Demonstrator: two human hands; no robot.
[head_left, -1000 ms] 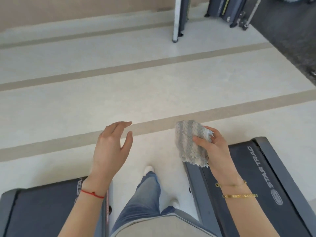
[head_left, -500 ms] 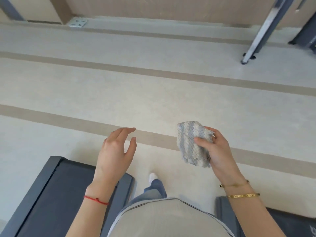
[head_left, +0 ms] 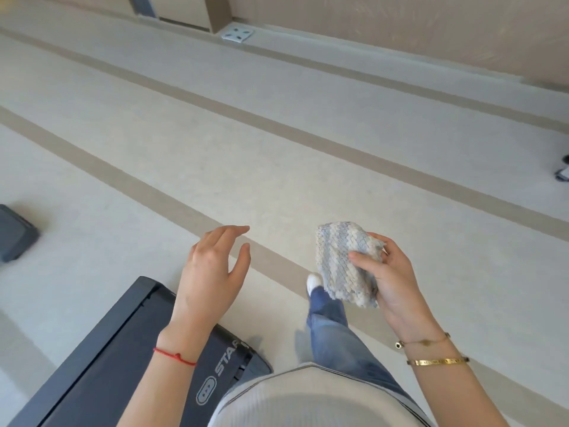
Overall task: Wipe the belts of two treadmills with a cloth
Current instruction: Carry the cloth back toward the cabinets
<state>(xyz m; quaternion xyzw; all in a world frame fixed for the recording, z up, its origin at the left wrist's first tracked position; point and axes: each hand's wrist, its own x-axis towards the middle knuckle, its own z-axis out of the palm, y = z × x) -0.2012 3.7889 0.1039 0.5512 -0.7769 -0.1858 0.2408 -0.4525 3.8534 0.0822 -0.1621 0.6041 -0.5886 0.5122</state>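
Grey-and-white woven cloth (head_left: 345,265) sits bunched in the right hand (head_left: 391,278), thumb pinching it, above the floor; left hand (head_left: 212,272) hovers, fingers loosely spread, over a dark treadmill (head_left: 104,365) whose belt runs off-frame, logo partly hidden.

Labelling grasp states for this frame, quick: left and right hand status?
Left hand: open, fingers relaxed, holding nothing.
Right hand: gripping the crumpled grey-and-white woven cloth.

Head-worn camera looks steeply down, close over the hands, toward the floor (head_left: 277,124).
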